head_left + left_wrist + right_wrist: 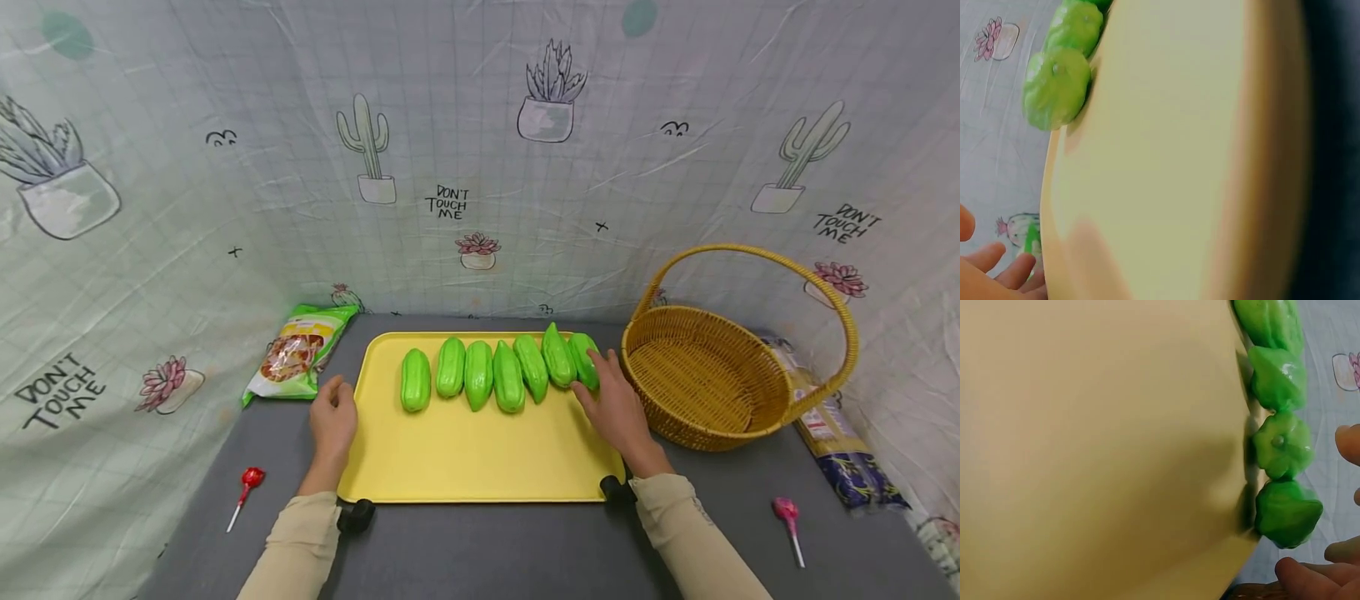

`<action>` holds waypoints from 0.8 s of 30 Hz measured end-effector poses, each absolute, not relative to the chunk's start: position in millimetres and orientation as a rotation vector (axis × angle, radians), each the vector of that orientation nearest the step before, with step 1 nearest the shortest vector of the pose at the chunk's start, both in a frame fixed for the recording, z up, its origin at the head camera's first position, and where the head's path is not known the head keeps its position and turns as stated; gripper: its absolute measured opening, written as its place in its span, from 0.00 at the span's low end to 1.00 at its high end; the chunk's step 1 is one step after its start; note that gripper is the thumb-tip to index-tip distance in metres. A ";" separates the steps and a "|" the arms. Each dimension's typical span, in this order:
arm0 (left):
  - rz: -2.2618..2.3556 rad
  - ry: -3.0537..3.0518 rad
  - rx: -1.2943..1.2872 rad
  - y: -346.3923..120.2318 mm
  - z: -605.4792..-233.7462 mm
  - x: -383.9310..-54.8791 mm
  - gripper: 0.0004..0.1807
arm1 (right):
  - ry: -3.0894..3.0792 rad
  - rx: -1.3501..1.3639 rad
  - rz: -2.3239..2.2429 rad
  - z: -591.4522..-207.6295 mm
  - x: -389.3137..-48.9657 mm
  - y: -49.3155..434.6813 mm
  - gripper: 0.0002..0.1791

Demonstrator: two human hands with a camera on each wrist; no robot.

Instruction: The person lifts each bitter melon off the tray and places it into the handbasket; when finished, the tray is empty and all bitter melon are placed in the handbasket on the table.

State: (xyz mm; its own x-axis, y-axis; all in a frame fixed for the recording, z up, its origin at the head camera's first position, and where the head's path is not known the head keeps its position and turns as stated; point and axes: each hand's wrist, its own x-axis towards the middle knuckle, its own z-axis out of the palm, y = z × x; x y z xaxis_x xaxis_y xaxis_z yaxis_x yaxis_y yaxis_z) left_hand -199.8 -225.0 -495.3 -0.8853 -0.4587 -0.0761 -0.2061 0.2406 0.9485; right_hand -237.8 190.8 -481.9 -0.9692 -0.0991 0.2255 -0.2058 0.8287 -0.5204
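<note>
A yellow tray [465, 458] lies on the grey table with several green ridged gourds in a row across its far half. My left hand [333, 417] rests against the tray's left rim, fingers relaxed and holding nothing. In the left wrist view its fingertips [997, 275] sit just off the tray [1179, 156], near the leftmost gourd [1057, 87]. My right hand [611, 400] reaches over the tray's right side, straight fingers touching the rightmost gourd [583, 357]. In the right wrist view that gourd [1285, 512] lies at the tray [1085, 425] edge, with my fingers [1310, 578] spread beside it.
An empty wicker basket [705, 375] with a tall handle stands right of the tray. A snack bag [300, 350] lies at the back left and a dark packet [832, 433] at the far right. A red lollipop [250, 479] and a pink lollipop [786, 510] lie near the front. Printed cloth walls enclose the table.
</note>
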 end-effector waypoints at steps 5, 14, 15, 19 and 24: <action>-1.702 -2.295 0.650 -228.3 -495.6 -205.3 0.30 | -2.864 0.199 0.905 -483.2 -244.6 191.4 0.38; -1.756 -2.276 0.678 -226.5 -498.2 -213.6 0.29 | -2.867 0.123 1.014 -486.5 -253.8 190.6 0.38; -1.760 -2.276 0.678 -226.4 -498.2 -213.7 0.29 | -2.863 0.122 1.021 -486.9 -254.8 190.7 0.38; -1.753 -2.302 0.666 -228.1 -498.4 -213.3 0.29 | -2.857 0.124 1.018 -488.9 -259.5 191.0 0.38; -1.741 -2.348 0.674 -229.5 -497.5 -212.9 0.28 | -2.864 0.127 0.988 -493.3 -262.6 191.9 0.37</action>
